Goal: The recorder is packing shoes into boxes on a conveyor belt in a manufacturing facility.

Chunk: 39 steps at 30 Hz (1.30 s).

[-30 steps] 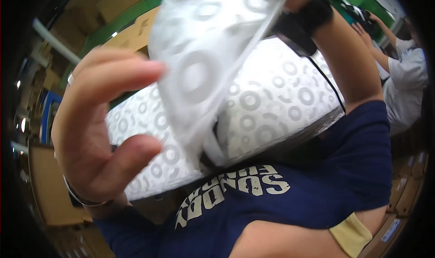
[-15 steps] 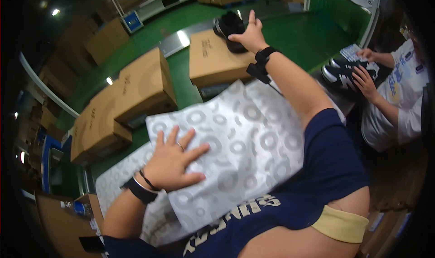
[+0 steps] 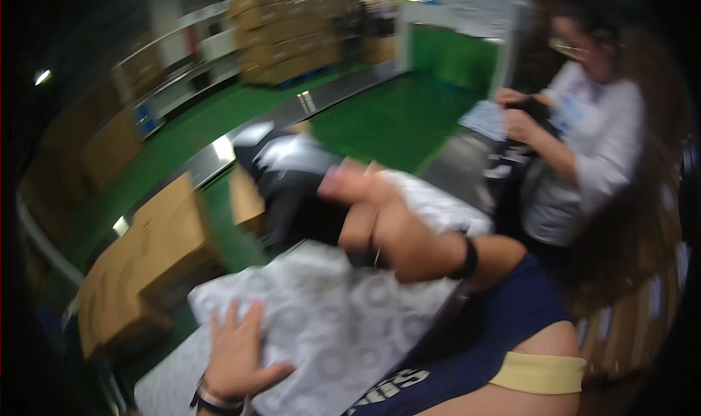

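Note:
My right hand (image 3: 391, 222) is closed around a pair of black shoes (image 3: 292, 186) with pale, shiny patches. It lifts them above the far edge of the wrapping paper, blurred by motion. White wrapping paper (image 3: 325, 325) with grey ring shapes lies spread in front of me. My left hand (image 3: 241, 357) rests flat on its left part, fingers spread, holding nothing. Just past the paper, a cardboard box (image 3: 247, 198) is mostly hidden behind the shoes.
Closed cardboard boxes (image 3: 164, 248) stand in a row at the left. At the right a co-worker (image 3: 599, 153) handles a black shoe (image 3: 500, 164) and a patterned sheet (image 3: 483, 120). A metal strip (image 3: 292, 109) crosses the green floor, with stacked cartons (image 3: 288, 40) beyond.
My right hand has taken the black shoes off the box and brought them nearer, over the paper. My left hand stays flat on the paper. The view has tilted up and turned right.

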{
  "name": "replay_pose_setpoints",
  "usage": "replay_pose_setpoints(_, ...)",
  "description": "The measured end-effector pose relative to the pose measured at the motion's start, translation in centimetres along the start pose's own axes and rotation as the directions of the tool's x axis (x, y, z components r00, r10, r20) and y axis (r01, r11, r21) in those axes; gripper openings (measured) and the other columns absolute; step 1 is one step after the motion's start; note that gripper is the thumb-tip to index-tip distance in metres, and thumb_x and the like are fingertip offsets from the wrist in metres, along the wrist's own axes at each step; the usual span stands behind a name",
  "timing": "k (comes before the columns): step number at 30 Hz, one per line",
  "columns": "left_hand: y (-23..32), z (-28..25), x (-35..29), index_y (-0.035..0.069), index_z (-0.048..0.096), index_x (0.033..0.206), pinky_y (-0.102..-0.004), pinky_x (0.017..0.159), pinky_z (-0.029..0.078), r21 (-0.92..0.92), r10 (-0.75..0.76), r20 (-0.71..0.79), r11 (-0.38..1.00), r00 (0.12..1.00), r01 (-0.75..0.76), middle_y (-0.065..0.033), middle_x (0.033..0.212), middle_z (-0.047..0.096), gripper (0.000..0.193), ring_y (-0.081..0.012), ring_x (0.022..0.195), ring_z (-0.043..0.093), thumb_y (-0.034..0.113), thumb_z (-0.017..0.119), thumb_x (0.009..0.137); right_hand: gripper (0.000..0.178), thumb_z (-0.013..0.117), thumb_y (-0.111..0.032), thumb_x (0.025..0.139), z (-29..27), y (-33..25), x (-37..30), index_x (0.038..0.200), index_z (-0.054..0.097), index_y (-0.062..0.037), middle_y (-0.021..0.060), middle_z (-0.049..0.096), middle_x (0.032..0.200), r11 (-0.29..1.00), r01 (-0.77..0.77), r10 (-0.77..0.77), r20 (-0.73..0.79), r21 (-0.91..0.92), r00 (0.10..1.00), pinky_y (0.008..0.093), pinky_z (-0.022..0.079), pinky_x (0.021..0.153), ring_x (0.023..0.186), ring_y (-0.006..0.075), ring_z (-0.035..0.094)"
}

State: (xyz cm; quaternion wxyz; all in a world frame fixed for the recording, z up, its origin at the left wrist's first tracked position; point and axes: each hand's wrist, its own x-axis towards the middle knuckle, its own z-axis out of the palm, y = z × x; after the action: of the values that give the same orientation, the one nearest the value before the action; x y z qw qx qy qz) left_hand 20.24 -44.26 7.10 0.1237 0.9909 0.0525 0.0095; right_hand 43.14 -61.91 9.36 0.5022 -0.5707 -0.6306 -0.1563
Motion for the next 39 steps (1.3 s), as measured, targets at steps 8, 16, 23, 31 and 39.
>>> replay_pose_setpoints(8,-3.1,1.0,-0.6,-0.004,0.019,0.131,-0.0488,0.102,0.010,-0.077,-0.052,0.002,0.996,0.999,0.052,-0.0243,0.130,0.032,0.085,-0.0372,0.124,0.025,0.029,0.064,0.067,0.027,0.058,-0.016,0.069,1.9,-6.7,-8.8,0.095,0.058,-0.0111,0.0172,0.045,0.117,0.994,0.042,-0.093,0.584,0.100,0.806,0.0539,0.021,0.097,0.111,0.0320,0.041)
replay_pose_setpoints(16,-2.9,2.1,-2.3,0.001,0.043,0.118,-0.0493,0.102,0.010,-0.146,-0.012,-0.207,0.989,0.978,-0.019,-0.0211,0.121,0.044,0.061,-0.0383,0.118,0.032,0.021,0.062,0.064,0.016,0.051,-0.015,0.078,-3.9,8.2,-18.6,0.086,0.060,-0.0051,0.0099,0.059,0.089,0.426,-0.472,0.600,-0.150,-0.772,0.786,0.0402,0.040,0.076,0.081,0.0271,0.055)
replay_pose_setpoints(23,-4.0,2.9,-1.0,0.003,0.044,0.118,-0.0489,0.101,0.013,-0.145,0.031,-0.248,0.987,0.968,-0.069,-0.0208,0.119,0.046,0.056,-0.0382,0.118,0.034,0.027,0.060,0.070,0.016,0.051,-0.018,0.078,-3.3,7.6,-16.6,0.083,0.064,-0.0102,0.0161,0.060,0.075,0.253,-0.636,0.655,-0.355,-0.729,0.667,0.0404,0.045,0.072,0.073,0.0325,0.057)
replay_pose_setpoints(31,-4.3,3.1,-1.4,0.004,0.038,0.123,-0.0475,0.099,0.021,-0.164,-0.006,-0.320,0.985,0.947,-0.050,-0.0203,0.115,0.049,0.061,-0.0360,0.111,0.043,0.028,0.060,0.072,0.009,0.057,-0.004,0.064,-0.3,-5.0,-3.5,0.072,0.058,-0.0055,0.0079,0.054,0.065,0.648,0.287,-0.244,0.164,-0.706,0.956,0.0323,0.043,0.053,0.055,0.0236,0.052)
replay_pose_setpoints(39,-3.2,0.8,-2.2,-0.003,0.014,0.132,-0.0324,0.096,0.030,-0.905,-0.220,-0.404,0.235,0.888,-0.354,-0.0181,0.130,0.032,0.086,-0.0230,0.117,0.037,0.064,0.031,0.080,0.013,0.057,-0.005,0.079,1.6,-4.9,1.1,0.089,0.055,0.0023,0.0109,0.060,0.081,0.883,0.152,-0.115,-0.109,0.445,0.987,0.0267,0.047,0.064,0.068,0.0168,0.058)
